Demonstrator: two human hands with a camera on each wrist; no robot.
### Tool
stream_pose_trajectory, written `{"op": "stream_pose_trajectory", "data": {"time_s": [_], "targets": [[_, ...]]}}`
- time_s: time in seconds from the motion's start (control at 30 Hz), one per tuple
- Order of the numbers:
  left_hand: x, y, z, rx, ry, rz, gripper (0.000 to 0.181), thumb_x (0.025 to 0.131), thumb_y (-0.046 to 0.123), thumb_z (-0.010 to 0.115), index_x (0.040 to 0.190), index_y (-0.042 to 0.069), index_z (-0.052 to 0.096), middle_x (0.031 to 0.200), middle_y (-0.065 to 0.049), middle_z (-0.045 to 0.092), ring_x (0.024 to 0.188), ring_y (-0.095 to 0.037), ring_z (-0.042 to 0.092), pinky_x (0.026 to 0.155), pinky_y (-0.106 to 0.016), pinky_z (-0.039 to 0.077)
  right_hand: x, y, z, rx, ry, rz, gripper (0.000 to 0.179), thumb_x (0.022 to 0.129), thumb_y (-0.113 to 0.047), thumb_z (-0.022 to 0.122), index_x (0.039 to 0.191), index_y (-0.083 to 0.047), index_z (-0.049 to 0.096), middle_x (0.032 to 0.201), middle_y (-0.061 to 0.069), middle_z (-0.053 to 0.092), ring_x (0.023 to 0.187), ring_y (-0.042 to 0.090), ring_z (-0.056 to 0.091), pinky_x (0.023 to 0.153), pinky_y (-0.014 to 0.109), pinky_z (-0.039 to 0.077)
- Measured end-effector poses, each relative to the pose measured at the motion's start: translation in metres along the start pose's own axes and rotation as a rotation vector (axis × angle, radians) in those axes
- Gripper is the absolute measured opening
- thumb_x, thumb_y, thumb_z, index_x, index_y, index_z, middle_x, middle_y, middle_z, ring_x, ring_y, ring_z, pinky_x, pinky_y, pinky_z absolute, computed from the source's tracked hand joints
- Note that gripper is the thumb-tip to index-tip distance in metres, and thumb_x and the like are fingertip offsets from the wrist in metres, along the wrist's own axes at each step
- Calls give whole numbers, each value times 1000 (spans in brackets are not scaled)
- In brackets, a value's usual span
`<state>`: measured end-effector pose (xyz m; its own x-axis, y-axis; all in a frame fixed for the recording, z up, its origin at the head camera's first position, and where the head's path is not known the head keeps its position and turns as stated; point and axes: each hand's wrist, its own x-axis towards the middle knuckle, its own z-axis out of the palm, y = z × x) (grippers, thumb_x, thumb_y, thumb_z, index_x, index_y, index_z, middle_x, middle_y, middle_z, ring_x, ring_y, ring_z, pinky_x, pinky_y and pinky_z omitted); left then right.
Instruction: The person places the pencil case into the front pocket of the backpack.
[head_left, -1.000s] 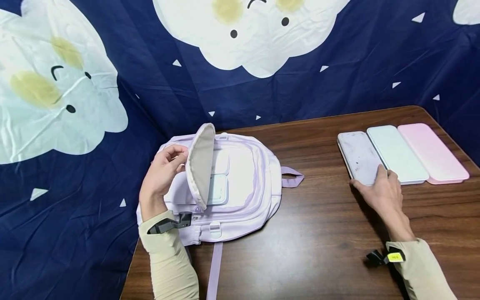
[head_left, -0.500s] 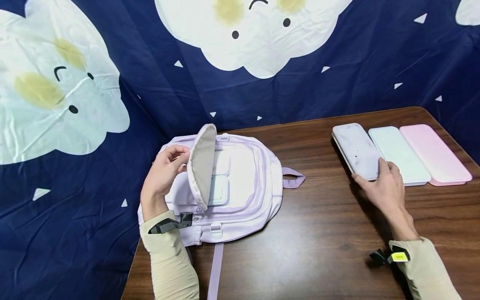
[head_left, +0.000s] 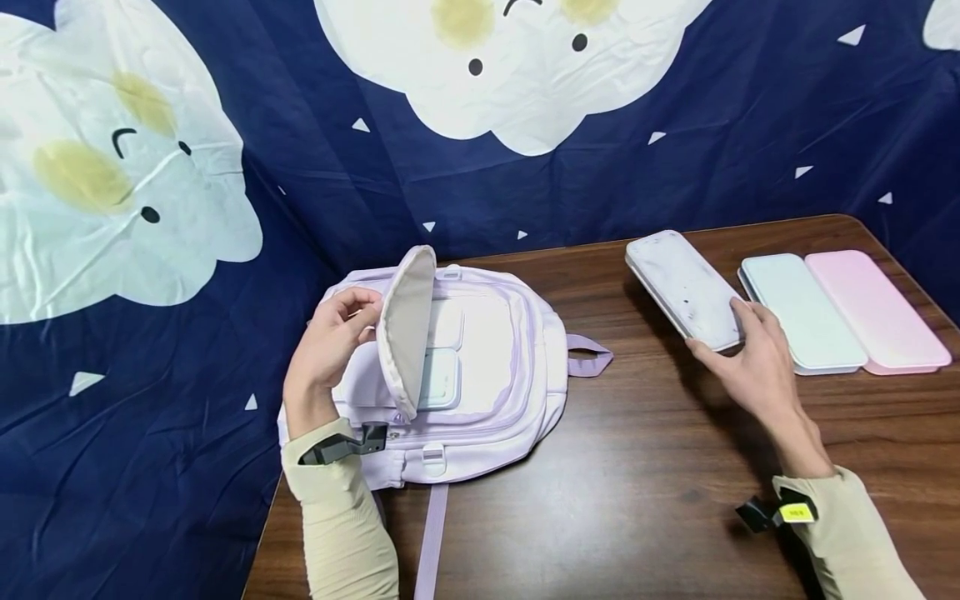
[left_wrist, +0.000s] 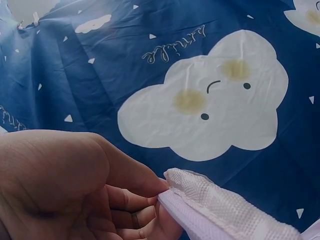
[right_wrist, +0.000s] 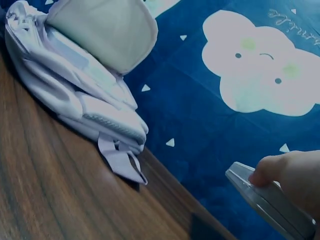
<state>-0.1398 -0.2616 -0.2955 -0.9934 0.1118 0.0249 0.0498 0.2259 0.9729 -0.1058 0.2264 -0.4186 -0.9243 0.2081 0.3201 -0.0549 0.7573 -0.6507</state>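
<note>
A lavender backpack [head_left: 517, 442] lies on the table at the left, its front pocket flap [head_left: 405, 333] raised. My left hand [head_left: 326, 350] pinches the edge of that flap between thumb and fingers, as the left wrist view also shows. Inside the pocket sit a white case [head_left: 446, 325] and a pale blue case [head_left: 441, 379]. My right hand [head_left: 753, 358] grips the near end of a greyish-white oblong case [head_left: 682, 287] with dark specks, lifted off the table and tilted. In the right wrist view the thumb lies along that case [right_wrist: 270, 200].
A mint case [head_left: 806, 312] and a pink case [head_left: 877, 308] lie side by side at the right. The backpack's hanging loop [head_left: 588, 356] sticks out toward the middle of the wooden table [head_left: 585, 500]. A navy cloud-print curtain [head_left: 600, 183] stands behind the table.
My right hand has lifted the greyish-white case from beside the mint one and carried it left and up. My left hand still holds the flap in the same place.
</note>
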Motion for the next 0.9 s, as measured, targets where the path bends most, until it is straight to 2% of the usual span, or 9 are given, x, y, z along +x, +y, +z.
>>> {"op": "stream_pose_trajectory", "data": {"time_s": [0.17, 0.5, 0.73, 0.9], "targets": [[0, 0, 1, 0, -2, -2, 6, 96, 5, 52, 100, 0, 53, 84, 3, 56, 76, -6, 57, 67, -19, 52, 2, -9, -1, 45, -5, -31, 80, 76, -29, 77, 140, 2, 41, 138, 31, 40, 125, 48, 37, 99, 62, 30], [1, 0, 3, 19, -10, -4, 7, 97, 5, 51, 100, -1, 52, 84, 3, 56, 75, -6, 57, 68, -19, 53, 6, -28, 3, 92, 10, -139, 79, 70, -21, 81, 137, 0, 46, 133, 25, 45, 115, 43, 44, 90, 55, 33], [2, 3, 3, 52, -22, -21, 9, 97, 6, 50, 102, -1, 51, 84, 3, 55, 76, -6, 57, 69, -19, 53, 8, -42, 7, 110, -20, -181, 79, 69, -23, 82, 137, -3, 47, 137, 22, 43, 118, 42, 44, 92, 56, 35], [2, 5, 3, 69, -30, -33, 10, 98, 6, 49, 104, -2, 51, 84, 3, 55, 75, -6, 56, 69, -19, 53, 9, -49, 13, 151, -53, -261, 79, 67, -21, 84, 137, -6, 49, 139, 17, 44, 120, 37, 43, 91, 51, 35]]}}
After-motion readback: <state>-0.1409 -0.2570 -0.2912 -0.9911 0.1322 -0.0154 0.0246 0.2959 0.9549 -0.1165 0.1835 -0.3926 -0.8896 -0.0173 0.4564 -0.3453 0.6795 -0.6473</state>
